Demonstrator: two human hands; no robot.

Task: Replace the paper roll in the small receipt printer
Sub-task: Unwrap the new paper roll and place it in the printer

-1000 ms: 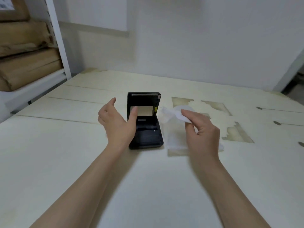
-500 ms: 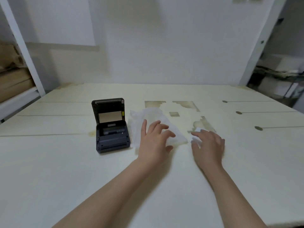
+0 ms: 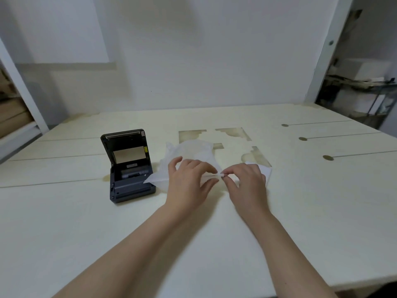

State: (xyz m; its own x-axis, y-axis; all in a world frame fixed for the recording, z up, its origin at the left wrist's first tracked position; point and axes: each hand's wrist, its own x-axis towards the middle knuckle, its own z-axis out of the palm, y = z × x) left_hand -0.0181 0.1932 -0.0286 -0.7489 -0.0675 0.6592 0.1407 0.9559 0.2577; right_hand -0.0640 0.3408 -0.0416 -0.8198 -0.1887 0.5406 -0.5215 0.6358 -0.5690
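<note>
Right of the open printer (image 3: 129,166), my left hand (image 3: 189,181) and right hand (image 3: 247,181) pinch the thin paper (image 3: 158,179). It looks light and tearable, so I'd grip its edges gently.

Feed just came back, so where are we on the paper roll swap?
Done: the printer sits with its lid open, and no roll shows in its bay. In hand: the left hand and right hand pinch white paper beside a plastic wrapper. Left: seat the roll and close the lid.

Both forearms are bare, left hand (image 3: 190,179) and right hand (image 3: 247,181) ungloved.
</note>
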